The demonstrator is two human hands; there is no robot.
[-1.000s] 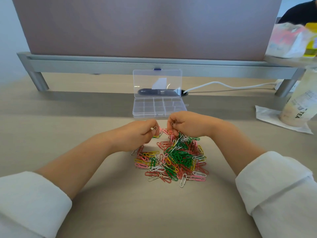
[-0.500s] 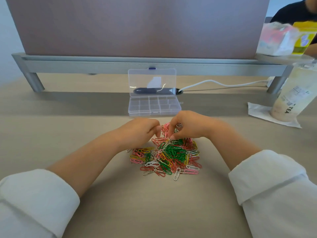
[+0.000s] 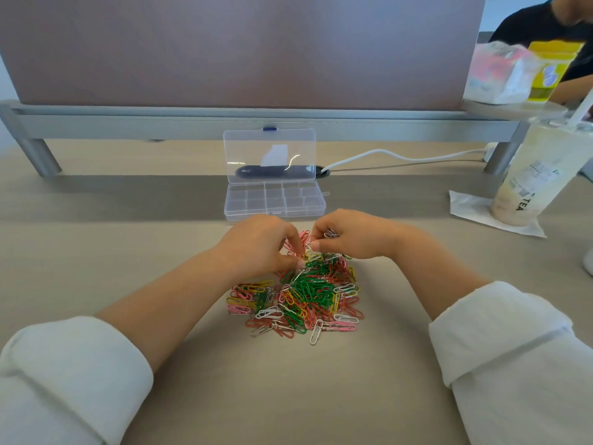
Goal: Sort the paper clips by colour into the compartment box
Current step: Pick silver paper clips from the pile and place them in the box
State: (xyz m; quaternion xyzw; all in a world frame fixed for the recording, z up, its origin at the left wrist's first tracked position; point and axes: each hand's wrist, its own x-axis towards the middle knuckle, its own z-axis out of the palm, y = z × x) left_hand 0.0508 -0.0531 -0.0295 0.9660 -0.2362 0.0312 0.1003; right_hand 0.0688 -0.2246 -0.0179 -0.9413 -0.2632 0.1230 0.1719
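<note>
A heap of paper clips in green, red, pink, yellow and white lies on the desk in front of me. Beyond it stands the clear compartment box, its lid propped upright and its cells bare. My left hand and my right hand hover over the far edge of the heap, both with fingers curled. The fingertips of both hands pinch clips at the same spot, around a white and pink tangle. My right hand also holds a few clips tucked in its palm.
A grey monitor stand spans the back of the desk, with a white cable running under it. A tea cup on a napkin stands at the right. Snack packets sit on a shelf above it. Another person sits far right.
Both hands have drawn closer together over the far edge of the heap, fingertips now meeting on the same clips. The view has tilted slightly.
</note>
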